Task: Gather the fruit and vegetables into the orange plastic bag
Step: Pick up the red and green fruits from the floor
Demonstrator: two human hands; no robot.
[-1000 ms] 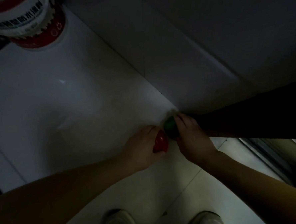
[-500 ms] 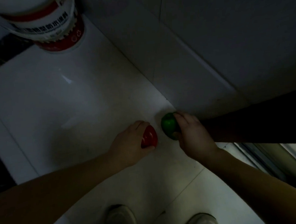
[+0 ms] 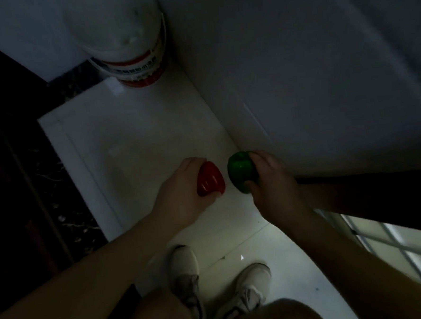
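A glossy, smooth skin with bright highlights is shown by the red pepper (image 3: pixel 209 181) and by the green apple (image 3: pixel 241 172); both look like moulded plastic. The white floor tiles (image 3: pixel 134 144) are seen to be polished and reflective. A dark, veined stone strip (image 3: pixel 59 205) is laid beside them. The bucket (image 3: pixel 128 41) appears to be of smooth plastic. The 2 shoes (image 3: pixel 185 264) are made of matt woven cloth.

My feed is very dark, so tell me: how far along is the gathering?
Done: nothing shows as bagged; no orange bag is in view. In hand: the left hand grips a red pepper, the right hand a green apple. Left: getting both into the bag.
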